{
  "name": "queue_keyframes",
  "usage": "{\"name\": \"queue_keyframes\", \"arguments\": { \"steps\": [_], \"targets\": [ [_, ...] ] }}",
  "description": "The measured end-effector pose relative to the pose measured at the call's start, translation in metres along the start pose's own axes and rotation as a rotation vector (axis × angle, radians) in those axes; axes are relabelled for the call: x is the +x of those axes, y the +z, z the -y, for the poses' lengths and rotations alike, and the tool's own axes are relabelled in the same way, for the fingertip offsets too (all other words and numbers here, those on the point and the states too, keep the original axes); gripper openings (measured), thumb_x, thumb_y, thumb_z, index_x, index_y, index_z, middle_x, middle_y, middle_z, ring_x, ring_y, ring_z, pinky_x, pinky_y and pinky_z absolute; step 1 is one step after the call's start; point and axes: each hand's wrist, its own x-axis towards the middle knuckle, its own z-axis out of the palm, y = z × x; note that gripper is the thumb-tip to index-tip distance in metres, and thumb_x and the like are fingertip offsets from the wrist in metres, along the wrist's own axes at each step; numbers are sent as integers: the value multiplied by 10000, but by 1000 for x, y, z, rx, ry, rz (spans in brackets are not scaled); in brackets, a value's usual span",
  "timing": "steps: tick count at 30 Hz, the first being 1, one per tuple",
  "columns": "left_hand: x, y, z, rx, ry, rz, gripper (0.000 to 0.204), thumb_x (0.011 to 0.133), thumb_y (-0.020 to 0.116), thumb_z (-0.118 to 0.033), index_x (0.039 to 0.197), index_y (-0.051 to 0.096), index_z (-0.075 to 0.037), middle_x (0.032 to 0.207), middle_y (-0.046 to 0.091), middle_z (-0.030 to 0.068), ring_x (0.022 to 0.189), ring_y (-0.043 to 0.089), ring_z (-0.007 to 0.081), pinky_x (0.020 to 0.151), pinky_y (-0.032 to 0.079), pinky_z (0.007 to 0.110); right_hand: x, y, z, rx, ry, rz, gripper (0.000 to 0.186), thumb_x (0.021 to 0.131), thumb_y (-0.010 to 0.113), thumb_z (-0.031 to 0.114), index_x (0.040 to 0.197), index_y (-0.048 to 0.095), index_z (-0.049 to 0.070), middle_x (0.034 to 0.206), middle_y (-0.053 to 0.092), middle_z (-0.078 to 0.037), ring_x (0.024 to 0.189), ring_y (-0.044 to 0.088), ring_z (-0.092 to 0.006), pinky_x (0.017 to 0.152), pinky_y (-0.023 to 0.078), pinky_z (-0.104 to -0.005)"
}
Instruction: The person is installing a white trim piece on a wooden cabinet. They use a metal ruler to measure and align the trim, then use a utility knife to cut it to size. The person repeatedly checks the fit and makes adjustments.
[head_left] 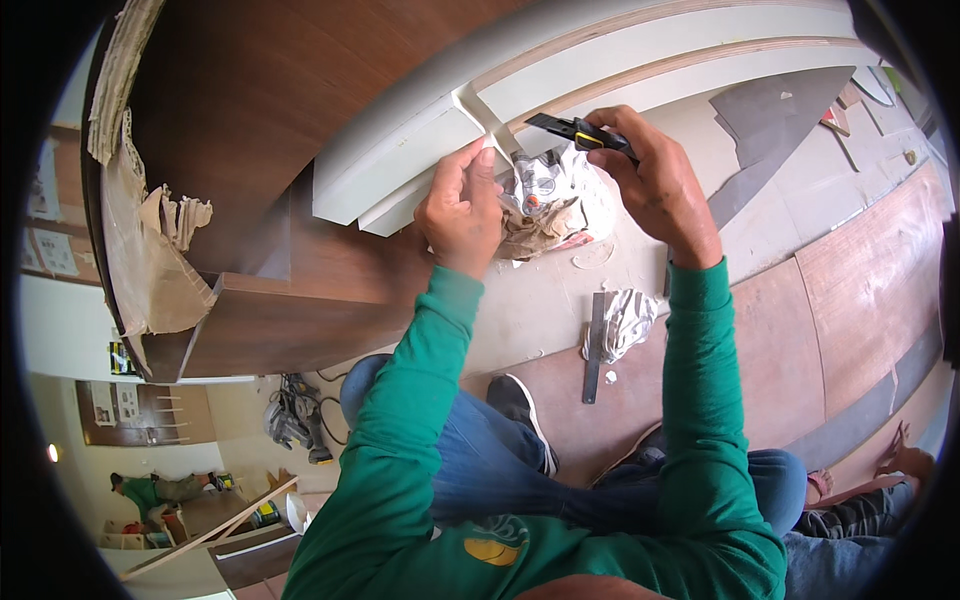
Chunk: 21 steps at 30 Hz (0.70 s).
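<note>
My left hand is closed, thumb and fingertips pinching a thin white strip at the end of a white board. In my right hand is a black and yellow utility knife, its dark blade out and pointing left toward the strip. The blade stays a little apart from my left fingertips. Just below the knife, a crumpled printed plastic bag with brown scraps lies beside the board. Further white boards with wood-toned edges stretch away to the right.
A brown wooden cabinet panel stands at left, with torn cardboard on its edge. On the floor are a metal ruler, a crumpled bag, a power tool and a grey sheet. Another person's foot is at lower right.
</note>
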Motion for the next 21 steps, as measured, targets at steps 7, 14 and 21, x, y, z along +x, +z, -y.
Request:
{"name": "queue_keyframes", "arguments": {
  "steps": [7,14,21],
  "targets": [
    [3,-4,-10,-21,-62,57,310,1127,722,-223,1311,729,26,821,745,52,675,677,77,592,590,257,-19,47,-26,243,170,-36,312,1037,793,157,1308,703,30,1020,795,-183,895,748,-241,819,596,-382],
    [-5,-9,-2,89,48,92,321,1098,767,-206,1334,733,10,762,733,30,669,673,76,610,563,252,-24,66,-32,395,190,-133,340,1022,829,243,1251,698,29,984,762,-118,883,698,-164,808,581,-331],
    [0,-21,4,115,-16,-32,266,1076,798,-195,1257,802,0,814,748,17,692,681,72,611,564,251,-21,68,-39,472,170,-199,377,1017,863,248,1227,658,10,978,763,-96,878,691,-152,812,581,-316]
  ]
}}
